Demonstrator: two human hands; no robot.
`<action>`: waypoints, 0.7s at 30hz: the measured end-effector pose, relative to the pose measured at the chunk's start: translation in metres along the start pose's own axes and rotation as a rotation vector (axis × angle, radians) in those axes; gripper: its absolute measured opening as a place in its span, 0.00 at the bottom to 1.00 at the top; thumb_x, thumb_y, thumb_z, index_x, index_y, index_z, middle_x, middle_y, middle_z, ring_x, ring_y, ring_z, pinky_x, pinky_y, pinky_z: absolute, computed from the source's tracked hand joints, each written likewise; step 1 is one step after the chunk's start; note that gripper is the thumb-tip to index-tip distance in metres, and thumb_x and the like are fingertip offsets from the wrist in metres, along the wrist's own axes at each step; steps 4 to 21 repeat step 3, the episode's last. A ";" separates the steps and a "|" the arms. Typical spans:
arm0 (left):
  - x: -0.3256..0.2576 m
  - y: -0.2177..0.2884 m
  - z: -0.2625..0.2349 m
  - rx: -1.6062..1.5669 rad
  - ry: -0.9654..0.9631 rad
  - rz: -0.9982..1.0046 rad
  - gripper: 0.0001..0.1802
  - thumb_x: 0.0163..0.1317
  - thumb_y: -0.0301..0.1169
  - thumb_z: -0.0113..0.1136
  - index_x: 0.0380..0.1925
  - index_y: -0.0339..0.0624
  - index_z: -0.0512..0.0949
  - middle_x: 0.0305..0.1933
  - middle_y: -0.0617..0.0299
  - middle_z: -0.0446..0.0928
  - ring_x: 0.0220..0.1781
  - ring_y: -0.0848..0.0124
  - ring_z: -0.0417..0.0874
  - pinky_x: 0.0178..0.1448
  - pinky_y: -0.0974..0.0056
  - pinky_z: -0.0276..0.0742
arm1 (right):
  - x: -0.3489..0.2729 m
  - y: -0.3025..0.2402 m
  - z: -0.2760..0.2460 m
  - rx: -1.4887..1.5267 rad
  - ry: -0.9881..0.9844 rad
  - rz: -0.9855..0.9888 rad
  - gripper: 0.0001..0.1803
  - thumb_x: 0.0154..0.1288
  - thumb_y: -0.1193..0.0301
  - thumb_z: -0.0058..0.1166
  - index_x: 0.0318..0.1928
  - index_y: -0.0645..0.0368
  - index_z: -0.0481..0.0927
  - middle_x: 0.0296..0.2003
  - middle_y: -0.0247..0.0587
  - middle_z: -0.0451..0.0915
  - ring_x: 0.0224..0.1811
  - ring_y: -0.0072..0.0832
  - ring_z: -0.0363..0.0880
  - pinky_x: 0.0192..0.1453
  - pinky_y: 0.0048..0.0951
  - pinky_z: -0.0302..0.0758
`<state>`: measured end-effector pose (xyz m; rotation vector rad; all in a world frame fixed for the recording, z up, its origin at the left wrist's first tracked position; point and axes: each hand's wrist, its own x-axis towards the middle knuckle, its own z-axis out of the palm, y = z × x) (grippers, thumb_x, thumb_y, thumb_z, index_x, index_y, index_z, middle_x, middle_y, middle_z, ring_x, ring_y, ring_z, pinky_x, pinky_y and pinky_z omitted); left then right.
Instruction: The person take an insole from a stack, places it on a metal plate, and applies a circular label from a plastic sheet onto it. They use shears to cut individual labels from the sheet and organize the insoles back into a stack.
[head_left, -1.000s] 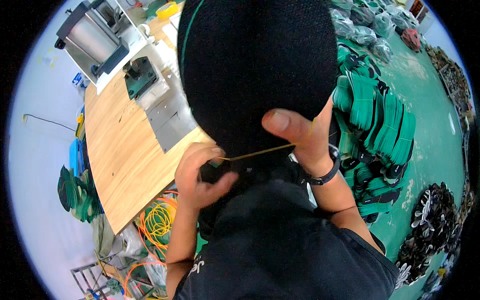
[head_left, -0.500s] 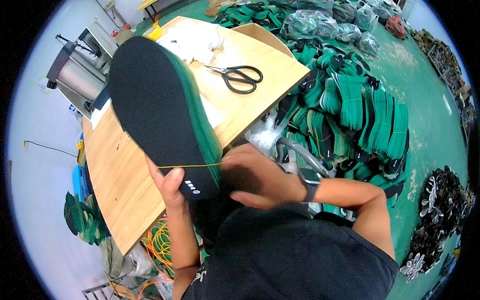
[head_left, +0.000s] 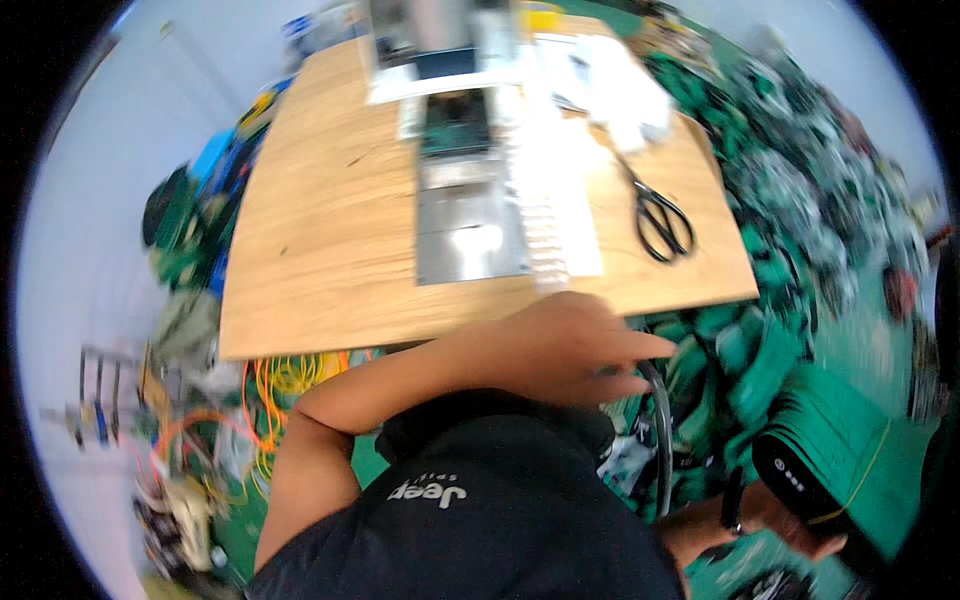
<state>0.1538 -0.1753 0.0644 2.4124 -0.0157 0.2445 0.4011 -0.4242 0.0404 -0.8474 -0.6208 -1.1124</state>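
Note:
At the lower right, my right hand (head_left: 780, 520) grips a thick bundle of black-and-green insoles (head_left: 825, 425) with a thin yellow band around it. The bundle hangs over the floor beside the piles, and its far end runs into the dark rim. My left hand (head_left: 565, 345) reaches across my body at the table's front edge. Its fingers are stretched apart, slightly smeared, and hold nothing I can see. Just beyond it on the wooden table (head_left: 330, 220) are a metal plate (head_left: 470, 235) and a white strip with a row of pale marks (head_left: 545, 240).
Black-handled scissors (head_left: 662, 225) and white papers (head_left: 625, 95) lie on the table's right half. A press-like machine (head_left: 430, 45) stands at the back. Insole piles (head_left: 745, 355) and clear bags (head_left: 800, 180) cover the right floor. A grey curved tube (head_left: 662, 430) rises beside me; orange-yellow cables (head_left: 285, 385) lie left.
The insole bundle has gone from in front of me to the lower right, in my right hand. My left hand has let go of it. The view has swung toward the machine.

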 end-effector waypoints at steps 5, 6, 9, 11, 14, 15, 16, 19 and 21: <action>-0.112 -0.022 -0.003 -0.013 0.472 -0.451 0.18 0.60 0.33 0.58 0.51 0.44 0.76 0.33 0.57 0.81 0.31 0.65 0.82 0.39 0.62 0.77 | 0.010 0.036 0.016 0.421 -0.130 0.365 0.28 0.56 0.62 0.63 0.53 0.57 0.68 0.49 0.49 0.73 0.45 0.40 0.78 0.41 0.36 0.81; -0.112 -0.022 -0.003 -0.013 0.472 -0.451 0.18 0.60 0.33 0.58 0.51 0.44 0.76 0.33 0.57 0.81 0.31 0.65 0.82 0.39 0.62 0.77 | 0.010 0.036 0.016 0.421 -0.130 0.365 0.28 0.56 0.62 0.63 0.53 0.57 0.68 0.49 0.49 0.73 0.45 0.40 0.78 0.41 0.36 0.81; -0.112 -0.022 -0.003 -0.013 0.472 -0.451 0.18 0.60 0.33 0.58 0.51 0.44 0.76 0.33 0.57 0.81 0.31 0.65 0.82 0.39 0.62 0.77 | 0.010 0.036 0.016 0.421 -0.130 0.365 0.28 0.56 0.62 0.63 0.53 0.57 0.68 0.49 0.49 0.73 0.45 0.40 0.78 0.41 0.36 0.81; -0.112 -0.022 -0.003 -0.013 0.472 -0.451 0.18 0.60 0.33 0.58 0.51 0.44 0.76 0.33 0.57 0.81 0.31 0.65 0.82 0.39 0.62 0.77 | 0.010 0.036 0.016 0.421 -0.130 0.365 0.28 0.56 0.62 0.63 0.53 0.57 0.68 0.49 0.49 0.73 0.45 0.40 0.78 0.41 0.36 0.81; -0.112 -0.022 -0.003 -0.013 0.472 -0.451 0.18 0.60 0.33 0.58 0.51 0.44 0.76 0.33 0.57 0.81 0.31 0.65 0.82 0.39 0.62 0.77 | 0.010 0.036 0.016 0.421 -0.130 0.365 0.28 0.56 0.62 0.63 0.53 0.57 0.68 0.49 0.49 0.73 0.45 0.40 0.78 0.41 0.36 0.81; -0.112 -0.022 -0.003 -0.013 0.472 -0.451 0.18 0.60 0.33 0.58 0.51 0.44 0.76 0.33 0.57 0.81 0.31 0.65 0.82 0.39 0.62 0.77 | 0.010 0.036 0.016 0.421 -0.130 0.365 0.28 0.56 0.62 0.63 0.53 0.57 0.68 0.49 0.49 0.73 0.45 0.40 0.78 0.41 0.36 0.81; -0.112 -0.022 -0.003 -0.013 0.472 -0.451 0.18 0.60 0.33 0.58 0.51 0.44 0.76 0.33 0.57 0.81 0.31 0.65 0.82 0.39 0.62 0.77 | 0.010 0.036 0.016 0.421 -0.130 0.365 0.28 0.56 0.62 0.63 0.53 0.57 0.68 0.49 0.49 0.73 0.45 0.40 0.78 0.41 0.36 0.81; -0.112 -0.022 -0.003 -0.013 0.472 -0.451 0.18 0.60 0.33 0.58 0.51 0.44 0.76 0.33 0.57 0.81 0.31 0.65 0.82 0.39 0.62 0.77 | 0.010 0.036 0.016 0.421 -0.130 0.365 0.28 0.56 0.62 0.63 0.53 0.57 0.68 0.49 0.49 0.73 0.45 0.40 0.78 0.41 0.36 0.81; -0.112 -0.022 -0.003 -0.013 0.472 -0.451 0.18 0.60 0.33 0.58 0.51 0.44 0.76 0.33 0.57 0.81 0.31 0.65 0.82 0.39 0.62 0.77 | 0.010 0.036 0.016 0.421 -0.130 0.365 0.28 0.56 0.62 0.63 0.53 0.57 0.68 0.49 0.49 0.73 0.45 0.40 0.78 0.41 0.36 0.81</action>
